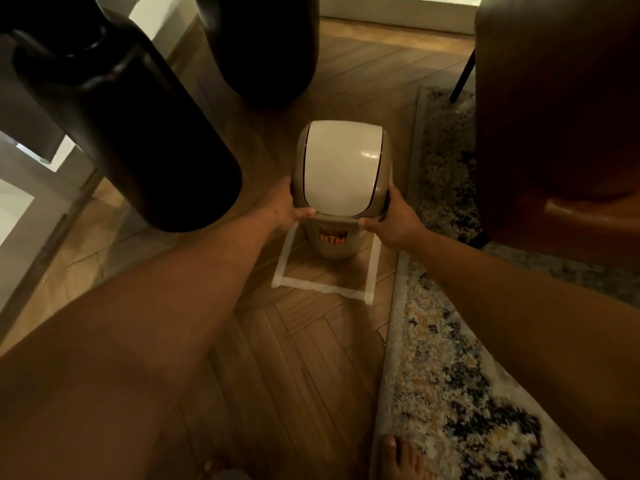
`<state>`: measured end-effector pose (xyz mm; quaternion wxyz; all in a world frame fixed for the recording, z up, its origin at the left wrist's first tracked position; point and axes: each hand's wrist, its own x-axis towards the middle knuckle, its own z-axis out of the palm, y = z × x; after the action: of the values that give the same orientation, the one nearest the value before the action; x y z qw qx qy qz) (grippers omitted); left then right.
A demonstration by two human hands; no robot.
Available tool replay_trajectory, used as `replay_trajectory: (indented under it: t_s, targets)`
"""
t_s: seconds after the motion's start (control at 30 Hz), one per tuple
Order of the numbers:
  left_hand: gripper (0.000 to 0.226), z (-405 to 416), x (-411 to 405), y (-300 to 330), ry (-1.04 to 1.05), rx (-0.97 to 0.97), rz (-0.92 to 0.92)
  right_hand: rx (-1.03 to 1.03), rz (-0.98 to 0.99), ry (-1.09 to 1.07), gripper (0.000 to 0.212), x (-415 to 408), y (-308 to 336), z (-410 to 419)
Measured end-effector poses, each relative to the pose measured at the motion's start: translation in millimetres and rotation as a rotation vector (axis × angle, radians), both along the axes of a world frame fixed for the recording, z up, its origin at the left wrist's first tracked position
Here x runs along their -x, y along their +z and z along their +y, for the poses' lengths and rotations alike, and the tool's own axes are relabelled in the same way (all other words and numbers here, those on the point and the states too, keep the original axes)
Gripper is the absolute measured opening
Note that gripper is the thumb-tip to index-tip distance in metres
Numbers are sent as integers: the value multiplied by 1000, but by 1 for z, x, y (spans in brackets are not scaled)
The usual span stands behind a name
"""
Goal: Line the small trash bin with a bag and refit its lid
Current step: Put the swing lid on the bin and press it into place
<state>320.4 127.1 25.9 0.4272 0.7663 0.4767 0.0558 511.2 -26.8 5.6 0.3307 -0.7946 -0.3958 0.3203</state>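
A small beige trash bin with an orange label stands on the wooden floor inside a square of white tape. Its beige lid, with a white swing flap, sits on top of the bin. My left hand grips the lid's left side and my right hand grips its right side, thumbs on the front rim. No bag is visible.
A large dark vase stands close on the left, and another dark vessel behind the bin. A brown leather chair looms on the right over a patterned rug. My bare foot is at the bottom.
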Motion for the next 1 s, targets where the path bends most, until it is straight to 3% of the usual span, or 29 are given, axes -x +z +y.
replay_trajectory:
  t_s: [1.0]
  targets:
    - [91, -16, 25, 16, -99, 49, 34, -56, 128, -44, 99, 29, 3, -32]
